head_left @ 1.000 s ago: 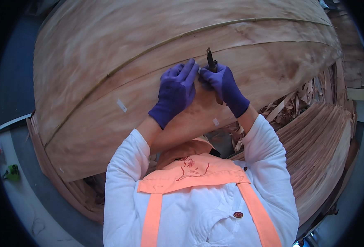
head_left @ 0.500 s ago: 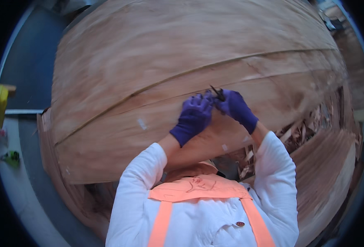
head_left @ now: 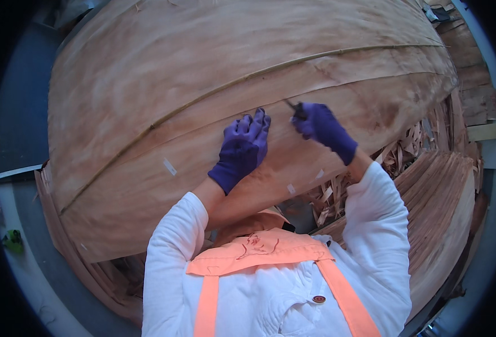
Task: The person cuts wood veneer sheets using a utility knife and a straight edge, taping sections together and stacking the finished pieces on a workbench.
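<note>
So the hands have split apart since half a second ago: left hand (head_left: 241, 150) now lies open, flat on the veneer sheet (head_left: 214, 101), while right hand (head_left: 324, 128) stays clenched around the dark knife (head_left: 296, 108), tip on the sheet's near strip. Looks like a cut's underway.

Bright, even light; soft shadows, sharp centre, strong fisheye bending, dark rim.

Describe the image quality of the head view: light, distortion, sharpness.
Head view: even, soft light, no harsh glare; heavy fisheye bending, so the veneer sheet bulges like a dome and its seam curves; black vignette at the rim; the gloved left hand and right hand with its small dark tool are reasonably sharp.
</note>
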`<state>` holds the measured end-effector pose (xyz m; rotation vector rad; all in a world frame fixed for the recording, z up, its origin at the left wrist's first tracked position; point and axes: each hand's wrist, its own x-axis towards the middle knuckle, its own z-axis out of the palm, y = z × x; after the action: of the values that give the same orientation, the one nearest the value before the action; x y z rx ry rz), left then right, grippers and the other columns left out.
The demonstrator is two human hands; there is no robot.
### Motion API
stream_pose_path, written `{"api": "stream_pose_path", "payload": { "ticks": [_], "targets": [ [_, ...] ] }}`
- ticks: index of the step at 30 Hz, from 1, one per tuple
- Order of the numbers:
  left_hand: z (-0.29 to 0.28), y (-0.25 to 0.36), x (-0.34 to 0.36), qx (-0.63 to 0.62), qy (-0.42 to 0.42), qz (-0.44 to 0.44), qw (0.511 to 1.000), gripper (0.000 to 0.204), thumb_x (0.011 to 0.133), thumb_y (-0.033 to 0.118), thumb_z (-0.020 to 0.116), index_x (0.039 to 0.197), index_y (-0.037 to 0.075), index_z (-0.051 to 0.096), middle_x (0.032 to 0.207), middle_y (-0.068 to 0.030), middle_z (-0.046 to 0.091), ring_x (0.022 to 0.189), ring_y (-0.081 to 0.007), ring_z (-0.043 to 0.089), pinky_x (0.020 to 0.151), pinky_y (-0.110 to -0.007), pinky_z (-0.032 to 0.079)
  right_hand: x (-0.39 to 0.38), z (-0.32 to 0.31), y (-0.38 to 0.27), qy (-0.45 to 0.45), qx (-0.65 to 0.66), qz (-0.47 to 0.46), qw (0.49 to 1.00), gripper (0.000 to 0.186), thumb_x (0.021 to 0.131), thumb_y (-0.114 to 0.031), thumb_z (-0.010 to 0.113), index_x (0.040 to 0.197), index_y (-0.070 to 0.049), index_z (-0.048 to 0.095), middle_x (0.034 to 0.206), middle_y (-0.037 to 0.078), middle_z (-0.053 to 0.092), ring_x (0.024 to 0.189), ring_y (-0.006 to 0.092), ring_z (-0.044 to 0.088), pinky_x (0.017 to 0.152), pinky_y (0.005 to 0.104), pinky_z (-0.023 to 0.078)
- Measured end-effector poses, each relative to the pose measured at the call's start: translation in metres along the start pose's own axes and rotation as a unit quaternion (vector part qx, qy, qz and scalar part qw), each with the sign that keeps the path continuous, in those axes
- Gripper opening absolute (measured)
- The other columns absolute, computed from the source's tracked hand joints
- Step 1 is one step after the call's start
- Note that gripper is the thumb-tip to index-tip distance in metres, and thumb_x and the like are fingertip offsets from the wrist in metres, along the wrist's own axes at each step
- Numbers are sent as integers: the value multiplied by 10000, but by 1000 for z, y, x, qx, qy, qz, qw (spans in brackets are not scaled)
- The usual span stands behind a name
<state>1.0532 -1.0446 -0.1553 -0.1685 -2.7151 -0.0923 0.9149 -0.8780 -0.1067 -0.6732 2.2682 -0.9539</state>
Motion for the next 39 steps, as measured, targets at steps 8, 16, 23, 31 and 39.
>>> {"api": "stream_pose_path", "payload": {
  "ticks": [8, 16, 23, 31, 39],
  "targets": [
    [-2, -12, 21, -131, 13, 31, 991, 305, 694, 80, 587, 985, -12, 594, 1208, -197, 536, 1168, -355, 480, 948, -466, 406, -11, -44, 18, 65, 319, 17, 945, 170, 845, -193, 668, 956, -75, 616, 833, -29, 612, 745, 59, 561, 621, 221, 430],
    [-4, -7, 28, -141, -12, 2, 990, 333, 726, 120, 607, 1031, 0, 548, 1268, -202, 492, 1208, -369, 448, 1010, -473, 350, 34, -43, 43, 80, 328, 11, 941, 220, 869, -223, 650, 1014, -61, 623, 850, 15, 651, 723, 72, 580, 647, 220, 446],
    [15, -5, 52, -104, -8, 8, 995, 508, 803, 245, 599, 1252, 33, 494, 1346, -174, 449, 1262, -316, 410, 1068, -460, 280, 30, -45, 36, 97, 344, 7, 934, 203, 879, -206, 639, 1014, -55, 626, 854, 27, 655, 736, 91, 612, 641, 222, 457],
    [20, -2, 59, -73, -49, -40, 995, 602, 817, 346, 569, 1313, 35, 431, 1386, -180, 405, 1305, -323, 355, 1080, -484, 238, 8, -42, 72, 148, 415, 26, 898, 160, 861, -163, 659, 958, -45, 613, 761, 23, 622, 662, 92, 592, 570, 212, 445],
    [27, 2, 63, -59, -72, -71, 993, 686, 831, 454, 539, 1348, 27, 394, 1420, -188, 362, 1333, -322, 314, 1096, -486, 185, 7, -43, 64, 145, 431, 48, 890, 176, 854, -145, 669, 977, -33, 610, 772, 26, 620, 655, 91, 593, 582, 223, 461]
  ]
}}
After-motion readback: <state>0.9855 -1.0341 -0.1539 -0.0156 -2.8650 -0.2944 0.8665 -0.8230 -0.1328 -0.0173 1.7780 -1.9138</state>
